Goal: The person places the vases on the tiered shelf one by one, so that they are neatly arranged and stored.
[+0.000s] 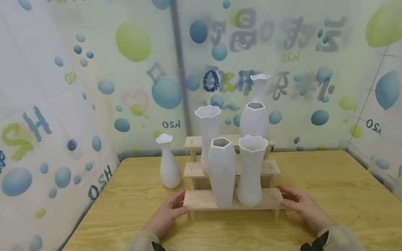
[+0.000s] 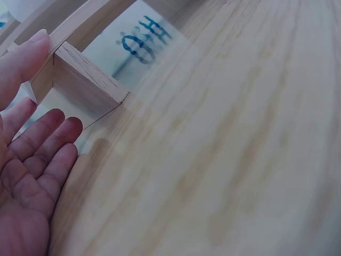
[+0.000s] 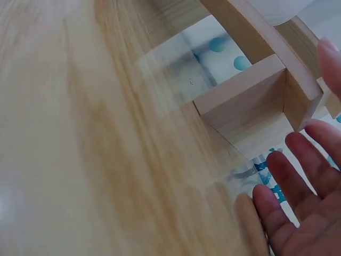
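Observation:
A three-step wooden display stand (image 1: 200,197) rests on the table, bearing several white vases. My left hand (image 1: 165,217) grips the left end of its lowest step, with the thumb at the front corner. At the opposite end, my right hand (image 1: 305,207) holds the same step between thumb and index finger; its other fingers spread beside the leg (image 3: 242,88). A faceted vase (image 1: 224,173) and a scallop-rimmed vase (image 1: 253,173) stand on the lowest step. Behind them rise a fluted vase (image 1: 209,126), another faceted vase (image 1: 253,120) and a slim-necked vase (image 1: 260,88), their lower parts partly hidden.
One more white vase (image 1: 169,167) stands directly on the wooden table (image 1: 216,242), left of the stand. Patterned curtains (image 1: 141,78) with blue and green drops enclose the table's back and both sides.

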Tool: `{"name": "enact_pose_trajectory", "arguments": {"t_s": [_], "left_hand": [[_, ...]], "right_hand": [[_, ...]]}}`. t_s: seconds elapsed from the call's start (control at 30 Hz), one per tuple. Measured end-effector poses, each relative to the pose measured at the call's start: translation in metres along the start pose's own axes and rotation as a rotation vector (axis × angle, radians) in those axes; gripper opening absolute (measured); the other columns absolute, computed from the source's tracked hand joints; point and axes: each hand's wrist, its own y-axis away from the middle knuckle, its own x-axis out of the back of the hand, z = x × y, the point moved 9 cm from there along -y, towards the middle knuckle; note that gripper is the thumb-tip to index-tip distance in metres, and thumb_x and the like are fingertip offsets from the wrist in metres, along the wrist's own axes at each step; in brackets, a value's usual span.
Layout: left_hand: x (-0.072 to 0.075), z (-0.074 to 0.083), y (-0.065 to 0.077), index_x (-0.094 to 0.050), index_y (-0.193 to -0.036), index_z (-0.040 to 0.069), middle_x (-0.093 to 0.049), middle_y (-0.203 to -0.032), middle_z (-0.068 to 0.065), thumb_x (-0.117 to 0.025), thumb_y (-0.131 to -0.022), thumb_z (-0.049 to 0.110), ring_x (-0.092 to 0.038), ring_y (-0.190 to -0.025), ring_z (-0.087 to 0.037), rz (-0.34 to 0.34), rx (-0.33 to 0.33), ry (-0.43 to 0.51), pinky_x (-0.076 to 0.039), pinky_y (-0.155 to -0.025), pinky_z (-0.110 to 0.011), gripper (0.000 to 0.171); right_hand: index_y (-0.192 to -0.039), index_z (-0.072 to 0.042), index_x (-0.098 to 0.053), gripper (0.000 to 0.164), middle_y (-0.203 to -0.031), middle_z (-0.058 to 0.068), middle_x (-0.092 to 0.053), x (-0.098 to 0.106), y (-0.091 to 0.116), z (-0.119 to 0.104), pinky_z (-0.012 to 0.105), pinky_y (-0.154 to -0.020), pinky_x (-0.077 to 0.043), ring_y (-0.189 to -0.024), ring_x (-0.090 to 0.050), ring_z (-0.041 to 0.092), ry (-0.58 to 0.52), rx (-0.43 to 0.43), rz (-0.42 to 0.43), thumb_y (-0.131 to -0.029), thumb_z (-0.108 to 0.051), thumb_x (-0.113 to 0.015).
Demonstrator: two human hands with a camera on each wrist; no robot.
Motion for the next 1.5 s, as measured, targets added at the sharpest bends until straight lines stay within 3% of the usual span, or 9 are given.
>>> {"name": "enact_pose_trajectory", "arguments": {"t_s": [0.37, 0.6, 0.83, 1.0, 1.13, 1.3, 1.5], "left_hand": [[-0.001, 0.002, -0.002, -0.034, -0.149, 0.012, -0.043, -0.145, -0.012, -0.072, -0.087, 0.036, -0.045, -0.125, -0.030, 0.005, -0.020, -0.008, -0.031, -0.107, -0.052, 0.077], [-0.001, 0.001, -0.003, -0.034, -0.150, 0.016, -0.042, -0.146, -0.010, -0.072, -0.086, 0.038, -0.042, -0.129, -0.030, 0.008, -0.007, -0.009, -0.028, -0.108, -0.054, 0.078], [0.000, 0.010, -0.001, -0.036, -0.148, 0.010, -0.040, -0.148, -0.014, -0.068, -0.090, 0.033, -0.036, -0.135, -0.033, 0.029, -0.030, 0.014, -0.023, -0.111, -0.054, 0.071], [0.015, 0.023, 0.003, -0.046, -0.140, 0.004, -0.046, -0.143, -0.014, -0.063, -0.093, 0.033, -0.038, -0.133, -0.029, 0.164, -0.054, 0.089, -0.023, -0.112, -0.049, 0.058], [0.038, 0.039, 0.003, -0.049, -0.135, 0.001, -0.049, -0.138, -0.017, -0.062, -0.095, 0.029, -0.044, -0.125, -0.027, 0.356, -0.086, 0.128, -0.031, -0.108, -0.045, 0.051], [0.069, 0.050, 0.000, -0.047, -0.136, 0.003, -0.049, -0.132, -0.014, -0.063, -0.094, 0.029, -0.045, -0.115, -0.025, 0.574, -0.092, 0.083, -0.039, -0.095, -0.040, 0.052], [0.081, 0.054, -0.012, -0.036, -0.144, 0.004, -0.038, -0.145, -0.014, -0.066, -0.091, 0.036, -0.038, -0.127, -0.031, 0.620, -0.084, -0.013, -0.041, -0.097, -0.047, 0.069]], "right_hand": [[-0.147, 0.003, -0.032, 0.068, -0.138, 0.029, -0.045, 0.000, 0.000, 0.002, 0.035, -0.097, -0.036, -0.122, -0.048, 0.034, -0.012, 0.036, -0.027, -0.090, -0.011, -0.066], [-0.147, 0.003, -0.032, 0.067, -0.138, 0.028, -0.046, 0.002, 0.001, 0.002, 0.032, -0.096, -0.037, -0.119, -0.050, 0.026, -0.009, 0.043, -0.016, -0.091, -0.011, -0.065], [-0.148, 0.002, -0.031, 0.066, -0.137, 0.028, -0.047, 0.003, 0.001, 0.004, 0.026, -0.093, -0.038, -0.113, -0.052, 0.016, -0.007, 0.045, -0.016, -0.092, -0.011, -0.064], [-0.148, 0.001, -0.032, 0.066, -0.137, 0.028, -0.047, 0.001, 0.001, 0.005, 0.031, -0.095, -0.036, -0.112, -0.053, 0.016, -0.013, 0.044, -0.022, -0.092, -0.011, -0.064], [-0.148, 0.002, -0.031, 0.066, -0.136, 0.029, -0.047, 0.000, 0.002, 0.006, 0.030, -0.096, -0.037, -0.111, -0.055, 0.015, -0.022, 0.040, -0.023, -0.092, -0.011, -0.064], [-0.148, 0.002, -0.032, 0.066, -0.134, 0.027, -0.051, 0.000, 0.002, 0.007, 0.032, -0.096, -0.035, -0.109, -0.056, 0.012, -0.012, 0.034, -0.009, -0.091, -0.011, -0.065], [-0.147, 0.002, -0.032, 0.066, -0.132, 0.026, -0.053, -0.002, 0.003, 0.008, 0.034, -0.097, -0.033, -0.110, -0.055, 0.012, -0.013, 0.038, -0.008, -0.091, -0.010, -0.065]]}}
